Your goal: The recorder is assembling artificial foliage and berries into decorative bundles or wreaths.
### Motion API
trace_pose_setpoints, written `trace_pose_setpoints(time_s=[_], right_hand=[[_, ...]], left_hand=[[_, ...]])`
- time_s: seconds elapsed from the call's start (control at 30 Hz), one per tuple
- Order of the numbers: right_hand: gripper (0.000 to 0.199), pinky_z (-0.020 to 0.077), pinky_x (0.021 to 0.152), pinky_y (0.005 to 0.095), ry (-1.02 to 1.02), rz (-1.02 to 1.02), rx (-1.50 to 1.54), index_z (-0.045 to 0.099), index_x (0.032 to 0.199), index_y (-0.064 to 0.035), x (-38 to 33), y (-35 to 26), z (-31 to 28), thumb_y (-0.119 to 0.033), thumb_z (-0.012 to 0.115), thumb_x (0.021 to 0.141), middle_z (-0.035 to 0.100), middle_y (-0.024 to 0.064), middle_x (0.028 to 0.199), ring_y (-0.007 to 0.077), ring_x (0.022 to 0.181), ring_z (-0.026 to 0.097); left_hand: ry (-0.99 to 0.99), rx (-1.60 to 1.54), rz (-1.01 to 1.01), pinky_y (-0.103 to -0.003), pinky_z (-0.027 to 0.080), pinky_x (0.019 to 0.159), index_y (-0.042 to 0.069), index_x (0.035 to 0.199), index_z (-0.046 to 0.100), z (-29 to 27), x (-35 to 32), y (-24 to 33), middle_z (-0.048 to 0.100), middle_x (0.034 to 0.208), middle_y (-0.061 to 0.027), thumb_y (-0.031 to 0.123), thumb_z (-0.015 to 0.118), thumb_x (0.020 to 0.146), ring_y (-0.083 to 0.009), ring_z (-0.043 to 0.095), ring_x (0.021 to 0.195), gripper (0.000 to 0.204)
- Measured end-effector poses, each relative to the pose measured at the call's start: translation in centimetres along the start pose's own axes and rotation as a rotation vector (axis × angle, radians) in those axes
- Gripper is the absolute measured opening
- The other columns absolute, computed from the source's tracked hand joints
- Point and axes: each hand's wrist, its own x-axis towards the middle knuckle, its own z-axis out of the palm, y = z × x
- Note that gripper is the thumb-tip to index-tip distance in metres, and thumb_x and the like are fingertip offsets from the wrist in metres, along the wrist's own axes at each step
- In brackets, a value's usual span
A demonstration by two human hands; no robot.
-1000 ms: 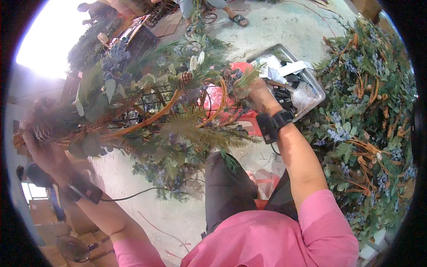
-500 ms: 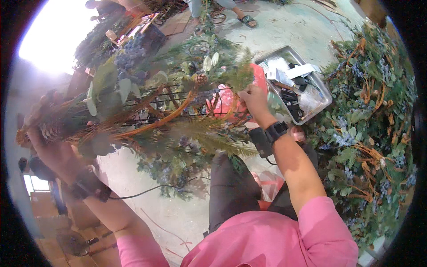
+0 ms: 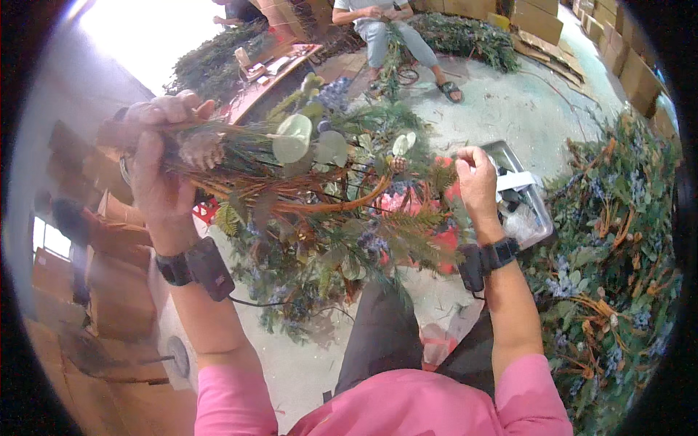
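While the left hand (image 3: 156, 163) clenches the far-left end of the long garland (image 3: 320, 196) of pine, pale leaves and blue berries, the right hand (image 3: 478, 185) pinches its right end, so the piece hangs level above the lap. Keeping both grips firm and the orange vine stem taut should stop sprigs slipping loose. Open floor (image 3: 509, 109) lies far ahead, but the grey tray (image 3: 534, 211) and the heaped garlands (image 3: 611, 247) crowd the right.

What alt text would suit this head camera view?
A person's left hand and right hand hold a leafy garland above a concrete floor, a grey tray by the right hand. Another person sits beyond.
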Motion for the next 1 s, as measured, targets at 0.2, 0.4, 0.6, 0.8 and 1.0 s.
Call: trace_pose_setpoints(time_s=[0.2, 0.4, 0.6, 0.8, 1.0], right_hand=[[0.009, 0.0437, 0.060, 0.0278, -0.382, -0.236, 0.285, 0.058, 0.087, -0.0021, 2.0, -12.8, -1.3, -0.006, 0.055, 0.079, 0.058, 0.0091, 0.077, 0.0179, 0.067, 0.054], [0.018, 0.0445, 0.077, 0.0369, -0.196, -0.768, 0.257, 0.057, 0.091, 0.0002, 3.8, -20.1, 0.6, -0.014, 0.059, 0.081, 0.059, 0.0149, 0.090, 0.0291, 0.083, 0.057], [0.036, 0.0427, 0.084, 0.0384, -0.628, -0.676, 0.292, 0.056, 0.099, 0.0016, 3.8, -21.4, 2.8, -0.023, 0.066, 0.074, 0.058, 0.0196, 0.100, 0.0345, 0.097, 0.055], [0.031, 0.0443, 0.082, 0.0342, -0.747, -0.572, 0.186, 0.060, 0.098, -0.0006, 5.2, -22.1, 2.3, -0.016, 0.064, 0.072, 0.063, 0.0134, 0.097, 0.0251, 0.091, 0.059], [0.040, 0.0404, 0.089, 0.0305, -0.458, -0.351, -0.026, 0.054, 0.116, 0.0010, 9.4, -14.0, 2.6, -0.011, 0.058, 0.078, 0.060, 0.0142, 0.110, 0.0231, 0.101, 0.056]], left_hand=[[0.020, -0.048, 0.047, -0.043, 0.043, 0.090, 0.003, 0.095, 0.054, 0.0, 0.2, -0.7, 0.056, 0.096, -0.0131, 0.016, 0.062, 0.080, -0.0260, 0.053, 0.099, 0.022], [0.034, 0.021, 0.047, -0.037, 0.043, 0.087, 0.000, 0.093, 0.054, 1.4, 0.4, -0.3, 0.059, 0.093, -0.0135, 0.017, 0.061, 0.080, -0.0243, 0.055, 0.094, 0.023], [0.002, 0.041, 0.065, -0.036, 0.041, 0.088, 0.002, 0.093, 0.053, 1.7, 0.6, -0.1, 0.058, 0.095, -0.0131, 0.015, 0.059, 0.080, -0.0232, 0.054, 0.095, 0.020], [-0.196, 0.593, 0.173, -0.036, 0.043, 0.087, 0.000, 0.101, 0.059, 3.8, 2.0, 1.3, 0.058, 0.110, -0.0124, 0.013, 0.053, 0.079, -0.0285, 0.055, 0.101, 0.026], [0.334, 0.493, 0.296, -0.033, 0.048, 0.069, -0.001, 0.089, 0.060, 7.9, 7.5, -4.9, 0.062, 0.080, -0.0121, 0.010, 0.073, 0.056, -0.0197, 0.059, 0.074, 0.037]])
